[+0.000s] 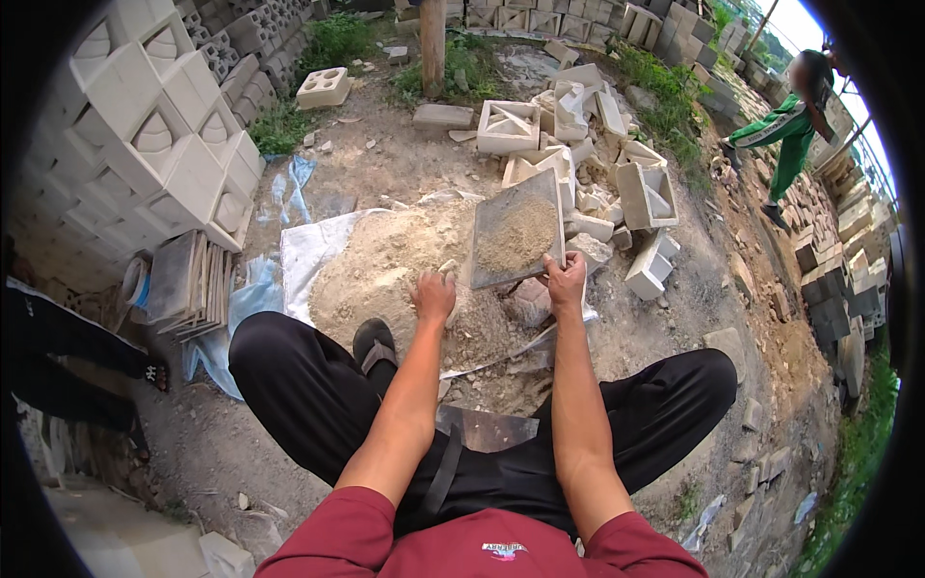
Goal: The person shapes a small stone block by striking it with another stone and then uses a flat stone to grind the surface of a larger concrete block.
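Note:
A flat, dark grey square board point(489, 215) is tilted over the ground, with a patch of pale sand point(520, 234) on it. My right hand point(567, 279) grips its near right corner, thumb on the upper face. Over the pale sand heap point(371, 275), left of the board, is my left hand point(434, 294). Its fingers are curled together and face away from me, so whatever is in them cannot be made out. White sheeting point(301, 275) shows under the heap's left side. Between my knees lies a dark flat plate point(487, 429).
Broken and whole pale blocks point(650, 197) are piled beyond the board. Patterned blocks point(159, 135) form a high stack at left, near thin boards point(198, 279) and blue plastic point(255, 299). A wooden post point(433, 48) stands ahead. People point(795, 125) are at far right and left.

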Motion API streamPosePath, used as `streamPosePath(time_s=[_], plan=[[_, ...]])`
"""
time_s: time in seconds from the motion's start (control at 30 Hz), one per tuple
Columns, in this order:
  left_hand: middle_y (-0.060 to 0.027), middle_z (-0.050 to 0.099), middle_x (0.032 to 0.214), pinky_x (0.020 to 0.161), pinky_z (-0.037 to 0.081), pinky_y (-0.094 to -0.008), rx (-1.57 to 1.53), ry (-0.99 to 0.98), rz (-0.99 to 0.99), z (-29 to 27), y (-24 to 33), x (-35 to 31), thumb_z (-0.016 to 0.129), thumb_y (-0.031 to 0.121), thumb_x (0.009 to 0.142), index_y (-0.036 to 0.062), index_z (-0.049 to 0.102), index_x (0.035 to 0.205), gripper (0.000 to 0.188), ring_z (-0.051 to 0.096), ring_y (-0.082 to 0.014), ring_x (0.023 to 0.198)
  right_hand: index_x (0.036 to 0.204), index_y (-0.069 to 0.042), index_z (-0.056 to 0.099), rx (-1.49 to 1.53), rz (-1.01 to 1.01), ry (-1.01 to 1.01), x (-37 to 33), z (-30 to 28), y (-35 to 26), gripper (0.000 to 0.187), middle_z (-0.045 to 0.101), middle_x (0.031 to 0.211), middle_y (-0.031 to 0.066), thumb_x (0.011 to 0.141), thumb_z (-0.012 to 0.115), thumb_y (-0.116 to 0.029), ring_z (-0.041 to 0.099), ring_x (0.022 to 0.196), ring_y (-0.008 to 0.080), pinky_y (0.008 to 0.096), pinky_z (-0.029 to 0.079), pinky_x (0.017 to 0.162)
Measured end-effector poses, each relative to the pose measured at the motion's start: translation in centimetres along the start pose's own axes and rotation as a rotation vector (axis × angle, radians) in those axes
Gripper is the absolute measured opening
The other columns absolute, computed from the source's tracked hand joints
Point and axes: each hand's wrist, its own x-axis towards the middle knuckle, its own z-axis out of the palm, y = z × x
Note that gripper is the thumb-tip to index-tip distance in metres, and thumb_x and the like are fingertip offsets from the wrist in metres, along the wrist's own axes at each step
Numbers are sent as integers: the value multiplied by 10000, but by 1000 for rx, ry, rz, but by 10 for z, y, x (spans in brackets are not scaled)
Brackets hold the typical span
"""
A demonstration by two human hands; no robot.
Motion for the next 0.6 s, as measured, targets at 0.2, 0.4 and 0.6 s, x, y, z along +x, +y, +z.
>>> streamPosePath(time_s=[0.2, 0.4, 0.6], plan=[[-182, 604, 1091, 930, 373, -525, -136, 198, -87, 5, 7, 20, 495, 365, 917, 6, 633, 1002, 395, 522, -358, 1078, 925, -18, 468, -384, -387, 21, 6, 35, -55, 282, 575, 753, 119, 791, 694, -121, 589, 646, 229, 365, 470, 627], [-173, 574, 1182, 965, 364, -507, -141, 126, -104, 16, 13, 19, 545, 368, 885, 20, 605, 1101, 414, 492, -341, 1154, 1026, -19, 440, -611, -310, -159, -29, 68, -39, 270, 634, 832, 300, 816, 593, -94, 624, 811, 471, 510, 482, 693], [-171, 518, 1276, 1008, 333, -513, -3, -8, -60, 16, 6, 0, 606, 349, 837, 30, 530, 1240, 520, 436, -335, 1234, 1131, -36, 476, -797, -267, -149, -26, 74, -34, 330, 633, 844, 299, 820, 567, -93, 610, 820, 486, 538, 471, 708]])
